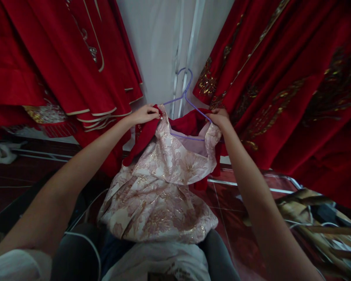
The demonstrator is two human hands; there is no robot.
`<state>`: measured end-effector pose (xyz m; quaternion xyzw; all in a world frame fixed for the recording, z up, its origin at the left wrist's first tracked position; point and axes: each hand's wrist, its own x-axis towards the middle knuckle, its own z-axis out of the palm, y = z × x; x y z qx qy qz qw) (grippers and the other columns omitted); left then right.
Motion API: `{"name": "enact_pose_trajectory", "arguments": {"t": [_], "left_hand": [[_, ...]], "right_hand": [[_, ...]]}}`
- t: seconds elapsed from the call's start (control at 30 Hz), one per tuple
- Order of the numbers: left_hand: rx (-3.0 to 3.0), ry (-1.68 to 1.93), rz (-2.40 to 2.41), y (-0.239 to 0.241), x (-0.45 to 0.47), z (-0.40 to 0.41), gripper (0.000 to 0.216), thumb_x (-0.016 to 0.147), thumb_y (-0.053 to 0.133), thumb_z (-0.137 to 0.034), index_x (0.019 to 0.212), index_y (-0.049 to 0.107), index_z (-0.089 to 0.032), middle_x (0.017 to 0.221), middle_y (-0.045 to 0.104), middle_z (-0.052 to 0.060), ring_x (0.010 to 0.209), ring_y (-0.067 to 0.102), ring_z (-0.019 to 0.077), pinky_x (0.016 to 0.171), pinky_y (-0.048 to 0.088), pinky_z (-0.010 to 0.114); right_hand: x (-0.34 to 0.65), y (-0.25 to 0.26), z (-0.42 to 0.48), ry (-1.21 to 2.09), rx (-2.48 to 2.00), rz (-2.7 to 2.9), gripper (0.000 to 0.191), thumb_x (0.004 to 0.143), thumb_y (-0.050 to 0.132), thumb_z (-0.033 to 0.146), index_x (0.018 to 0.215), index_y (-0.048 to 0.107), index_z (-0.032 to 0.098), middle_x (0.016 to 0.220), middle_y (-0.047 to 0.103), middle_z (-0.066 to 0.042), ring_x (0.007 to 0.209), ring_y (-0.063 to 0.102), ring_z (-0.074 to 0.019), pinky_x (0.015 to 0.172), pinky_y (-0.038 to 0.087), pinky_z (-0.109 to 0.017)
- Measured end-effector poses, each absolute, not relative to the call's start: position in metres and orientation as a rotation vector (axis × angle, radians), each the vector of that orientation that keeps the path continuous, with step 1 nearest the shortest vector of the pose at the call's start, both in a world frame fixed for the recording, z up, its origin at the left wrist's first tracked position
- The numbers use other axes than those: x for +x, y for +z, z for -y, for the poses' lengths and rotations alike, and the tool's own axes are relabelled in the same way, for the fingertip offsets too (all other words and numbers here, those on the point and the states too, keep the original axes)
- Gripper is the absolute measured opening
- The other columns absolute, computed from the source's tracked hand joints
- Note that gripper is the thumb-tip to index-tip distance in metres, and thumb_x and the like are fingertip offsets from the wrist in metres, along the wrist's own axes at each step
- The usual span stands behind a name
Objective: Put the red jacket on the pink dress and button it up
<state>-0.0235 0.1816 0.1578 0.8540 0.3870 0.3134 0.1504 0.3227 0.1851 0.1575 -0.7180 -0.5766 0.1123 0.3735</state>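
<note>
A small pale pink dress [160,187] with gold floral brocade and red velvet trim hangs in front of me on a thin purple wire hanger [185,99]. My left hand [144,114] pinches the dress's left shoulder where the red trim meets the brocade. At the other shoulder, my right hand [219,118] grips the fabric together with the hanger's right end. The hanger's hook points up, free of any rail. The skirt drapes down onto my lap.
Red velvet garments with gold embroidery hang at the left [61,62] and right [295,97]. A white wall with white rods [178,50] stands behind. Dark red floor tiles [228,199] lie below. Brown dried leaves and cables [310,218] sit at the lower right.
</note>
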Motion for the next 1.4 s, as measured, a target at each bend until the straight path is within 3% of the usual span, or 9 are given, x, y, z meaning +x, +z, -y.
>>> {"name": "enact_pose_trajectory", "arguments": {"t": [0.17, 0.3, 0.67, 0.73, 0.87, 1.1, 1.17, 1.3, 1.4], "left_hand": [[2.471, 0.886, -1.097, 0.155, -0.024, -0.185, 0.027, 0.077, 0.055, -0.038, 0.067, 0.068, -0.016, 0.069, 0.061, 0.000, 0.075, 0.054, 0.0150, 0.079, 0.041, 0.028], [2.462, 0.909, -1.077, 0.150, -0.017, -0.183, 0.028, 0.077, 0.054, -0.037, 0.069, 0.069, -0.016, 0.069, 0.062, 0.000, 0.071, 0.053, 0.0143, 0.075, 0.042, 0.027], [2.502, 0.949, -1.235, 0.142, -0.008, -0.181, 0.030, 0.079, 0.052, -0.039, 0.070, 0.069, -0.016, 0.080, 0.059, 0.002, 0.084, 0.054, 0.0176, 0.092, 0.041, 0.034], [2.517, 0.943, -1.322, 0.143, -0.007, -0.175, 0.029, 0.080, 0.052, -0.039, 0.075, 0.070, -0.017, 0.086, 0.058, 0.003, 0.090, 0.054, 0.0200, 0.098, 0.039, 0.039], [2.543, 0.884, -1.459, 0.145, -0.007, -0.164, 0.029, 0.082, 0.051, -0.040, 0.087, 0.071, -0.019, 0.097, 0.056, 0.005, 0.103, 0.053, 0.0239, 0.105, 0.034, 0.044], [2.565, 0.829, -1.510, 0.143, -0.004, -0.163, 0.032, 0.084, 0.049, -0.042, 0.094, 0.071, -0.020, 0.097, 0.053, 0.006, 0.103, 0.053, 0.0260, 0.102, 0.034, 0.049], [2.564, 0.825, -1.519, 0.142, -0.003, -0.163, 0.033, 0.084, 0.049, -0.042, 0.094, 0.071, -0.021, 0.096, 0.052, 0.006, 0.102, 0.052, 0.0259, 0.101, 0.034, 0.049], [2.558, 0.810, -1.536, 0.140, 0.001, -0.162, 0.033, 0.083, 0.050, -0.043, 0.094, 0.071, -0.021, 0.095, 0.051, 0.006, 0.100, 0.052, 0.0253, 0.100, 0.035, 0.050], [2.573, 0.795, -1.550, 0.139, 0.004, -0.161, 0.034, 0.083, 0.050, -0.044, 0.093, 0.071, -0.019, 0.091, 0.051, 0.006, 0.098, 0.052, 0.0256, 0.099, 0.036, 0.050]], "right_hand": [[0.343, 0.153, -0.166, -0.036, -1.735, 1.469, 0.031, 0.070, 0.064, 0.022, 0.100, 0.072, 0.017, 0.093, 0.072, -0.009, 0.088, 0.066, -0.0225, 0.080, 0.049, -0.031], [0.365, 0.165, -0.149, -0.113, -1.618, 1.621, 0.029, 0.076, 0.062, 0.020, 0.102, 0.072, 0.014, 0.096, 0.072, -0.012, 0.085, 0.065, -0.0183, 0.078, 0.045, -0.024], [0.380, 0.206, -0.103, -0.181, -2.243, 1.926, 0.036, 0.066, 0.066, 0.011, 0.101, 0.070, 0.018, 0.103, 0.069, -0.014, 0.092, 0.063, -0.0245, 0.077, 0.045, -0.032], [0.369, 0.219, -0.086, -0.268, -2.277, 1.995, 0.035, 0.066, 0.068, 0.015, 0.100, 0.068, 0.018, 0.101, 0.068, -0.015, 0.091, 0.064, -0.0266, 0.075, 0.047, -0.034], [0.344, 0.233, -0.048, -0.617, -2.276, 1.882, 0.041, 0.072, 0.066, 0.035, 0.107, 0.063, 0.014, 0.103, 0.066, -0.022, 0.095, 0.064, -0.0394, 0.072, 0.049, -0.044], [0.363, 0.205, -0.053, -0.235, -2.045, 1.917, 0.037, 0.072, 0.069, 0.030, 0.106, 0.063, 0.016, 0.085, 0.069, -0.008, 0.081, 0.066, -0.0251, 0.077, 0.050, -0.034], [0.367, 0.191, -0.059, -0.311, -1.942, 1.896, 0.032, 0.077, 0.062, 0.027, 0.106, 0.063, 0.015, 0.085, 0.068, -0.010, 0.081, 0.066, -0.0256, 0.078, 0.050, -0.034], [0.362, 0.168, -0.056, -0.627, -1.675, 1.771, 0.037, 0.084, 0.050, 0.022, 0.120, 0.056, 0.011, 0.111, 0.063, -0.018, 0.097, 0.063, -0.0283, 0.081, 0.050, -0.035], [0.367, 0.164, -0.052, -0.675, -1.604, 1.626, 0.029, 0.088, 0.047, 0.024, 0.111, 0.061, 0.013, 0.110, 0.064, -0.017, 0.097, 0.063, -0.0272, 0.082, 0.050, -0.036]]}}
